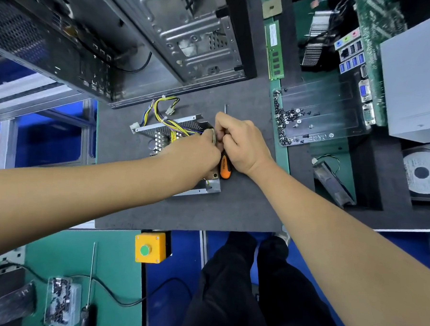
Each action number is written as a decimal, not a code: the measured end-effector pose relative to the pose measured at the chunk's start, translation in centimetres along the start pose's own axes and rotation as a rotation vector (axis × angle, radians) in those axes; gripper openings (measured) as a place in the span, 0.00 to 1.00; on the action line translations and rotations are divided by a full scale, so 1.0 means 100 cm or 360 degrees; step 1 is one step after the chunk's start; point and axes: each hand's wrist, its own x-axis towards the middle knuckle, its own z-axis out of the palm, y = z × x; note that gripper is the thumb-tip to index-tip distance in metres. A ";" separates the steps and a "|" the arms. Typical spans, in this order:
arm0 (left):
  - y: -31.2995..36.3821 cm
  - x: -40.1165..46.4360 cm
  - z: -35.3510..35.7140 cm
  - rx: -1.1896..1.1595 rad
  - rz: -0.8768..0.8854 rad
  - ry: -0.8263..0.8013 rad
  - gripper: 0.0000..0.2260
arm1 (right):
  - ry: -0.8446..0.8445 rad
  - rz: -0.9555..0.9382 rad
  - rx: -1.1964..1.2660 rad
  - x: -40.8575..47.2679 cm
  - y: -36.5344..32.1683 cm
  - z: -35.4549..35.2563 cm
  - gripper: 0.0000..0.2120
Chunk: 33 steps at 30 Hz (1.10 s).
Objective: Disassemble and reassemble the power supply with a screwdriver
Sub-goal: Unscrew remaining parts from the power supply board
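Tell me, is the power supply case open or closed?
Open: the power supply shows its wires and inner parts, no cover on top.

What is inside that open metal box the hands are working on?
Inside the metal box are yellow and blue wires and silver metal fins. The left hand and forearm cover the rest.

bare metal power supply [160,132] (perforated), glossy orange plastic screwdriver [225,169], matt mat [186,211]
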 end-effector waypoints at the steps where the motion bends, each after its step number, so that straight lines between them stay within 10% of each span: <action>1: 0.000 -0.002 0.003 0.0048 -0.0002 0.0029 0.12 | -0.0014 0.0003 0.0000 0.000 0.000 0.000 0.07; 33: 0.000 -0.013 0.021 -0.0676 -0.0109 0.0233 0.09 | -0.0158 0.0033 -0.0313 -0.001 -0.011 0.001 0.11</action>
